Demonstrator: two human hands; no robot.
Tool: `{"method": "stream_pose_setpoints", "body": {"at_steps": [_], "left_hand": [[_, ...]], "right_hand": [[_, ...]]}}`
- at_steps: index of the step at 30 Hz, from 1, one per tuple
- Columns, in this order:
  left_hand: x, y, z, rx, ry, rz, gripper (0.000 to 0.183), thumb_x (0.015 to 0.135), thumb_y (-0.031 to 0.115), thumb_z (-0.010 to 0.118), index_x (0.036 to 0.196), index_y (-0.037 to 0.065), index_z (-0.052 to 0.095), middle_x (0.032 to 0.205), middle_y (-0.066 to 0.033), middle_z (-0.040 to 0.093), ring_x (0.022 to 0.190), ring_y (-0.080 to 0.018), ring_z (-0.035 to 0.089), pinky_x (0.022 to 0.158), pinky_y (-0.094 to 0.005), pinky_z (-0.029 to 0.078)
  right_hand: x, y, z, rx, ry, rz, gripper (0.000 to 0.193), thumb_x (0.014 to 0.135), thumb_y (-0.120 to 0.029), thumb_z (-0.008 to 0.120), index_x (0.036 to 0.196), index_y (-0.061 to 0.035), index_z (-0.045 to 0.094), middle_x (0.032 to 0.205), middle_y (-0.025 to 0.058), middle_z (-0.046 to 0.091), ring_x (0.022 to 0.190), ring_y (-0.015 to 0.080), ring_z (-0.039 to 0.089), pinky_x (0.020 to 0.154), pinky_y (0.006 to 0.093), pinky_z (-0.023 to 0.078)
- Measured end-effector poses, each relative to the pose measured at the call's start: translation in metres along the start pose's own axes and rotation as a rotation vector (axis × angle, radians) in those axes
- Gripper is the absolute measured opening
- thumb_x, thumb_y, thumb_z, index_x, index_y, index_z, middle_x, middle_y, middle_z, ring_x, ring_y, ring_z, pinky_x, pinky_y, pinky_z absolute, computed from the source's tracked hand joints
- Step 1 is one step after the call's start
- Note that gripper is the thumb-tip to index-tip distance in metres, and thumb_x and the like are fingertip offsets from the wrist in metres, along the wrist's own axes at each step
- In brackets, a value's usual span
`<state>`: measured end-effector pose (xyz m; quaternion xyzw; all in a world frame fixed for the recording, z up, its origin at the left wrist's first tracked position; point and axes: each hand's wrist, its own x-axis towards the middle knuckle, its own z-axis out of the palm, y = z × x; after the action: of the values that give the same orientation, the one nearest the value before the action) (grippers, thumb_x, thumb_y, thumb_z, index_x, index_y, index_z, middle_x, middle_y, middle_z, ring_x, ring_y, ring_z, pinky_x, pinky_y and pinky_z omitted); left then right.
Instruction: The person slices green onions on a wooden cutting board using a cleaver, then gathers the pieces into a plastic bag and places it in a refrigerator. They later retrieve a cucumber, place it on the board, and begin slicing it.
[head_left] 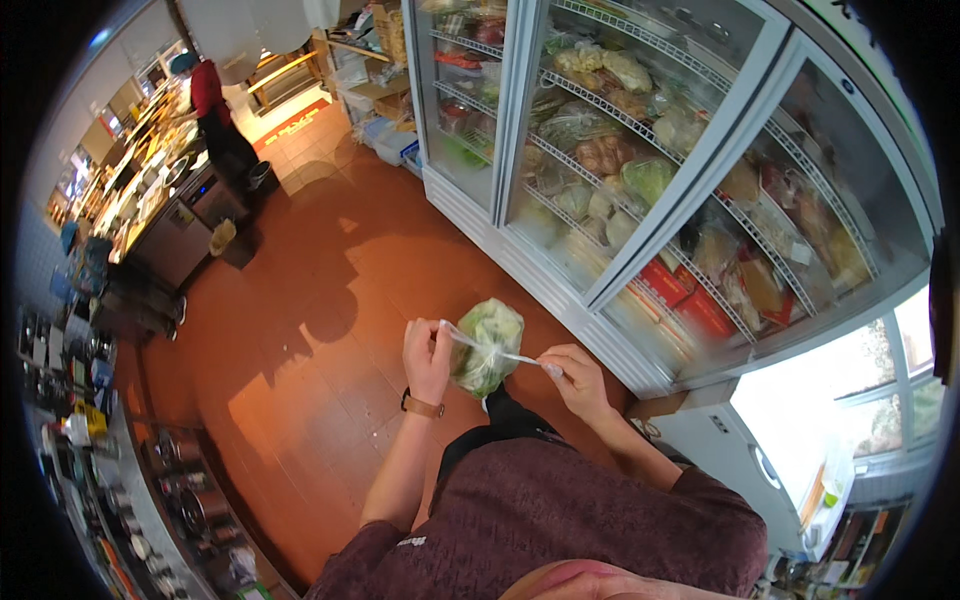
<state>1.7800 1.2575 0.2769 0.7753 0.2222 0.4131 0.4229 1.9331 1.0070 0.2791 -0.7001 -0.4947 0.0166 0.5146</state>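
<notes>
A clear plastic bag [489, 350] hangs in front of me with a green leafy vegetable inside, perhaps lettuce or cabbage; the film hides its exact kind. My left hand [428, 350] is closed on one twisted end of the bag's neck. On the other side, my right hand [574, 378] pinches the opposite end, so the plastic is stretched taut between them over the gathered top. A brown-strapped watch sits on my left wrist.
A glass-door fridge [590, 150] with wire shelves of bagged produce stands ahead to the right. A white chest [735, 450] is at my right. Metal shelving with pots [190, 490] lines the left. Two people work at a counter [165, 215] far left, by a bin [236, 245].
</notes>
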Motion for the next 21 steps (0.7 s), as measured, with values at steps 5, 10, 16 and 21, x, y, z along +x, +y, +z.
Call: {"method": "stream_pose_setpoints", "body": {"at_steps": [5,10,16,21], "left_hand": [[0.093,-0.045,0.074,-0.058,-0.443,-0.012,0.015,0.110,0.014,0.062,0.101,0.003,0.064,0.089,-0.0070,0.068,0.075,-0.0215,0.060,0.072,-0.0331,0.050],[0.212,-0.112,0.122,-0.617,-0.497,-0.510,0.018,0.117,0.019,0.053,0.106,0.006,0.059,0.083,0.0024,0.061,0.075,-0.0054,0.056,0.070,-0.0249,0.050],[0.353,-0.146,0.161,-0.344,-0.862,-0.153,0.019,0.114,0.022,0.060,0.107,0.004,0.061,0.087,-0.0076,0.061,0.075,-0.0152,0.059,0.072,-0.0328,0.051],[0.443,-0.181,0.219,-0.523,-1.168,0.280,0.016,0.111,0.018,0.065,0.122,0.006,0.066,0.105,-0.0042,0.066,0.095,-0.0141,0.064,0.085,-0.0330,0.054]], "right_hand": [[0.134,0.072,0.073,-0.131,0.113,-0.069,0.016,0.092,-0.005,0.081,0.108,-0.0075,0.081,0.105,0.0052,0.072,0.095,0.0278,0.068,0.081,0.0388,0.054],[0.262,0.140,0.082,0.192,-0.174,0.344,0.038,0.098,-0.014,0.076,0.135,-0.0097,0.074,0.113,0.0081,0.072,0.092,0.0220,0.069,0.079,0.0368,0.053],[0.346,0.212,0.075,0.056,-0.275,0.189,0.045,0.100,-0.033,0.078,0.138,-0.0088,0.071,0.140,0.0097,0.067,0.106,0.0291,0.072,0.091,0.0398,0.057],[0.358,0.246,0.121,0.033,0.020,0.536,0.039,0.102,-0.039,0.074,0.127,-0.0082,0.071,0.122,0.0163,0.074,0.105,0.0352,0.074,0.092,0.0422,0.058]]}}
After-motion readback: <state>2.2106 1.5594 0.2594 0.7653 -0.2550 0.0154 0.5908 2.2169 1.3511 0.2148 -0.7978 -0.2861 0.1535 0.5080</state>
